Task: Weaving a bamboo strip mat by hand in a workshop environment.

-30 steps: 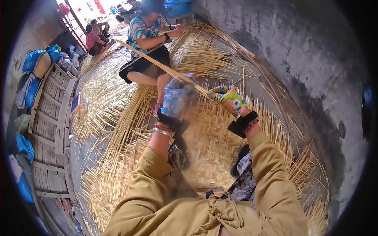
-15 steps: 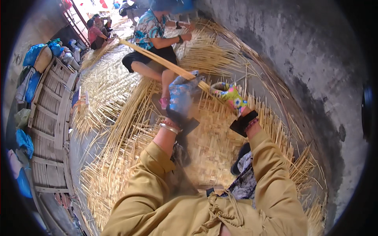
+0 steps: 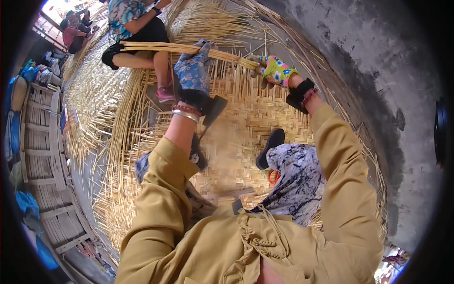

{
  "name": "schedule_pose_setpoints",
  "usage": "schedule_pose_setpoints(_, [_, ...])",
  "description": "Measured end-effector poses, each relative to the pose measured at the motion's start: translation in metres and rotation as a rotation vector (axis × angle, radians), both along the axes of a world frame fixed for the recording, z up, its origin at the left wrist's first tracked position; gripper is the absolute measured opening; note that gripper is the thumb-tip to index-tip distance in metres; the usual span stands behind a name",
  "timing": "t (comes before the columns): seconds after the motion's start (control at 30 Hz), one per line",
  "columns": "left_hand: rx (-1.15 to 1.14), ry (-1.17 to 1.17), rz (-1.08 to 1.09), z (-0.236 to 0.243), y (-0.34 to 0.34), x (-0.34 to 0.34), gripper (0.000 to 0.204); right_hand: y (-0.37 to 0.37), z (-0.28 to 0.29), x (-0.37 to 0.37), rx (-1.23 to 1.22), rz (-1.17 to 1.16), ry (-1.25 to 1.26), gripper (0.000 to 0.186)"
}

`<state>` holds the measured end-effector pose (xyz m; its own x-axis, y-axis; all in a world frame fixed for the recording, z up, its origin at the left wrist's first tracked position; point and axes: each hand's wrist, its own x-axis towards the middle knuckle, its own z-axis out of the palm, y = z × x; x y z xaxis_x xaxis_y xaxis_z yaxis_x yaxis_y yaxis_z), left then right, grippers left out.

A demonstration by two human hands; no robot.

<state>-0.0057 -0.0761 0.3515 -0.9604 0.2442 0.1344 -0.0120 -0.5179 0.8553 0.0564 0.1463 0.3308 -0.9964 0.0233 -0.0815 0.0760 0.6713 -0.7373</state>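
Note:
A small bundle of pale split reed strips (image 3: 156, 46) stretches across in front of me, above a woven mat. My left hand (image 3: 194, 68), in a blue flowered glove, is closed round the bundle's middle. At the bundle's right end my right hand (image 3: 276, 71), in a yellow-green flowered glove, grips the strips. Below both hands lies the mat (image 3: 231, 128) in a herringbone weave, with loose strip ends fringing its far and left sides. My dark shoes rest on it.
Beyond my left hand sits a co-worker (image 3: 135, 23) in a patterned shirt; other people (image 3: 75, 31) are farther back. Loose strips (image 3: 203, 23) cover the floor. A grey wall (image 3: 378, 71) rises at the right. A wooden slatted frame (image 3: 42, 142) and bags stand at the left.
The bundle has swung from a slant to nearly level, its far end coming nearer. Both hands have moved a little up in the picture, still gripping it. The view has shifted, showing more mat.

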Motion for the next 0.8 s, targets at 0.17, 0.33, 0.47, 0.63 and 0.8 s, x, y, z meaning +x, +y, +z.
schedule_pose_setpoints(0.17, [-0.01,-0.328,0.048,-0.073,0.06,-0.03,0.026,0.055,-0.071,-0.019,0.01,0.001,-0.226,0.016])
schedule_pose_setpoints(0.33, [-0.163,-0.457,-0.154,-0.197,0.097,-0.078,0.022,0.11,-0.156,-0.044,0.513,-0.333,-0.09,0.02])
schedule_pose_setpoints(0.47, [-0.565,-0.417,-0.214,-0.309,0.106,-0.104,0.024,0.161,-0.219,-0.057,0.586,-0.371,0.088,0.022])
schedule_pose_setpoints(0.63, [-0.96,-0.175,-0.217,-0.394,0.121,-0.119,0.036,0.178,-0.329,-0.044,0.321,-0.652,-0.101,0.022])
schedule_pose_setpoints(0.8, [-1.001,-0.431,-0.219,-0.405,0.136,-0.135,0.044,0.157,-0.393,-0.011,0.367,-0.569,-0.03,0.021])
